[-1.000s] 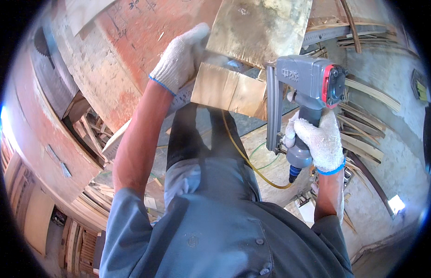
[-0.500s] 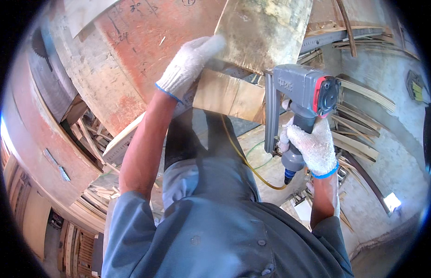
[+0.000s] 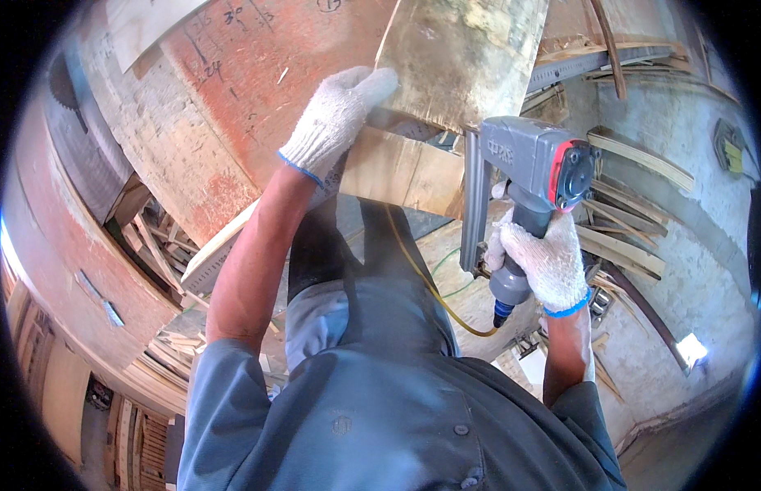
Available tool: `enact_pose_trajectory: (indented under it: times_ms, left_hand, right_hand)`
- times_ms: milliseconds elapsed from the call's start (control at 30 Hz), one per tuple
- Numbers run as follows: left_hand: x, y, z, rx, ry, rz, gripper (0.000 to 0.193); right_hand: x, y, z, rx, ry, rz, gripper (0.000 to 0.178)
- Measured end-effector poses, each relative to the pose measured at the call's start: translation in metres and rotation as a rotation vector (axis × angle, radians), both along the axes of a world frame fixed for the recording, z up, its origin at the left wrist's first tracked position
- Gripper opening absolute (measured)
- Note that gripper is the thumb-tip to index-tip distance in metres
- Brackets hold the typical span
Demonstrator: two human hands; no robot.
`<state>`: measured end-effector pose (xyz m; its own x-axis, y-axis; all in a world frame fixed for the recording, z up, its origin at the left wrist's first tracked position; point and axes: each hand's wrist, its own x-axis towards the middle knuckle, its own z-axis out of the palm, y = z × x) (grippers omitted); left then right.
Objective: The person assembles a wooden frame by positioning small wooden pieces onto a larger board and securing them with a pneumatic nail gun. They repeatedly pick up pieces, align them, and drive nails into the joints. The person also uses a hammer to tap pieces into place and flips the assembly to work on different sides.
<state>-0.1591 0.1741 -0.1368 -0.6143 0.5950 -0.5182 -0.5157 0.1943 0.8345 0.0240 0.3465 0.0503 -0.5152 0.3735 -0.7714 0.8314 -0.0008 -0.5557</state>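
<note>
My right hand [image 3: 544, 258], in a white knit glove with a blue cuff, is wrapped round the handle of a grey air nail gun [image 3: 524, 164] with a red ring on its head. The gun's long narrow magazine stands upright beside the end of a pale wooden board [image 3: 405, 172]. My left hand [image 3: 335, 114], gloved alike, is closed at the lower left edge of a stained plywood panel [image 3: 462, 61], its thumb lying over the edge. The curled fingers are partly hidden. A yellow air hose [image 3: 417, 266] runs down to the gun's blue fitting.
A reddish worn board [image 3: 233, 98] with pencil marks lies under the panel. At the left, a circular saw blade [image 3: 63, 86] shows beside a tabletop [image 3: 90, 245] bearing a small metal tool. Wood strips [image 3: 642, 155] lie along the right, near a grey wall [image 3: 683, 237].
Both hands stay nearly in place. The nail gun and my right hand have shifted slightly left in the view, as has much of the scene. My left thumb, blurred before, is now sharper.
</note>
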Motion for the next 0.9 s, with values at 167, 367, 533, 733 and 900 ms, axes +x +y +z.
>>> enact_pose_trajectory:
  times_ms: [167,367,533,733,900]
  left_hand:
    - [-0.001,-0.001,-0.003,-0.017,0.089,-0.024,0.051]
    - [-0.008,0.002,-0.007,-0.057,0.075,-0.071,0.057]
    - [-0.001,0.019,0.0,-0.247,0.275,-0.281,0.055]
    - [-0.001,0.024,0.021,-0.33,0.389,-0.364,0.059]
    - [0.001,0.023,0.016,-0.301,0.359,-0.333,0.059]
  right_hand:
    - [-0.005,0.0,-0.001,0.041,-0.027,0.055,0.028]
    - [-0.007,0.003,0.004,0.004,0.02,-0.042,0.046]
    - [-0.006,0.004,0.014,0.027,-0.01,-0.039,0.03]
    - [-0.007,0.004,0.007,-0.023,-0.013,-0.095,0.031]
    - [-0.016,-0.008,0.003,0.083,-0.088,0.015,0.033]
